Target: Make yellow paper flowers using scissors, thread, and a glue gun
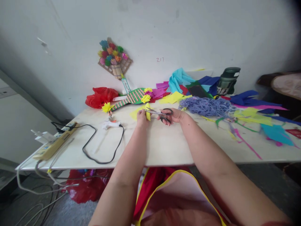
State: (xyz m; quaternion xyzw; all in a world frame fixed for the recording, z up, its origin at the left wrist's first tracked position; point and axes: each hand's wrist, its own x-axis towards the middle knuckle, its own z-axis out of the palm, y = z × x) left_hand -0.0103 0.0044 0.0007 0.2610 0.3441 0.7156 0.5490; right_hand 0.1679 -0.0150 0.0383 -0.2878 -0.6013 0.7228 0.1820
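Note:
My left hand [141, 118] pinches a piece of yellow crepe paper [148, 115] above the white table. In my right hand [174, 116] is a pair of scissors [157, 112] with dark handles. Its blades point left and lie at the paper, apart from each other. More yellow paper shows behind my left hand. Just beyond lies a green lute-shaped craft piece [135, 96] with pinkish strips across it and yellow paper flowers [145, 98] at its ends. The exact spot where the blades meet the paper is too small to make out.
A bundle of purple-blue cord [208, 106] lies right, among coloured paper sheets [255, 116]. A dark bottle [228, 81] stands behind. Left are a white glue gun [111, 125], its looping black cable [86, 150], a power strip [55, 142] and a red plastic bag [101, 96].

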